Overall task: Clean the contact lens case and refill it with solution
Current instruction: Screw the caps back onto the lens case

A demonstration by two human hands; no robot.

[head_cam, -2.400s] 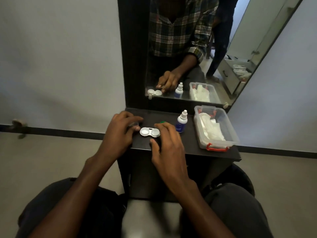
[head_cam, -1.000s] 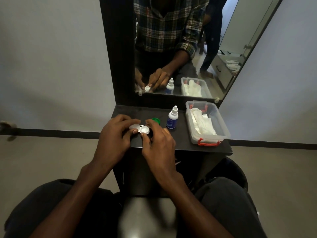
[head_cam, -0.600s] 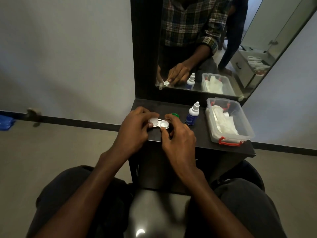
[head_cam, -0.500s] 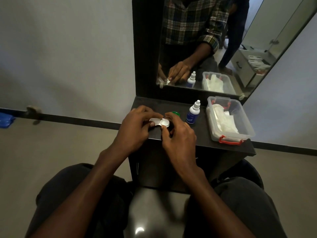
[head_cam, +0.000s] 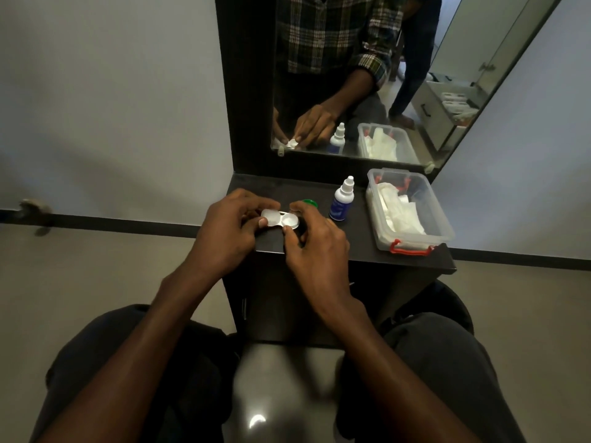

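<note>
From the head camera we see our left hand and right hand meeting over the near left part of the dark dresser top, with the white contact lens case held between them, just above or on the surface; we cannot tell which. Our left fingers curl round the left well, thumb tip against its near edge, while our right thumb and fingers pinch the right well. Both wells look uncovered, though their contents are too small to read. A green cap lies just behind our right fingers. The solution bottle stands upright beside it, cap on, and further right sits a clear plastic box holding white tissues, its red latch facing us.

In the mirror above, we see the same two hands pinching the case, which confirms the two-sided hold.

We judge this to be early handling of the opened case, before wiping or refilling. To do it well we should keep the case level and pinched by its rims, not its insides, steady it with one hand, and free the other for a tissue, then the bottle. The case is light and slick, so a loose pinch could let it flip.
</note>
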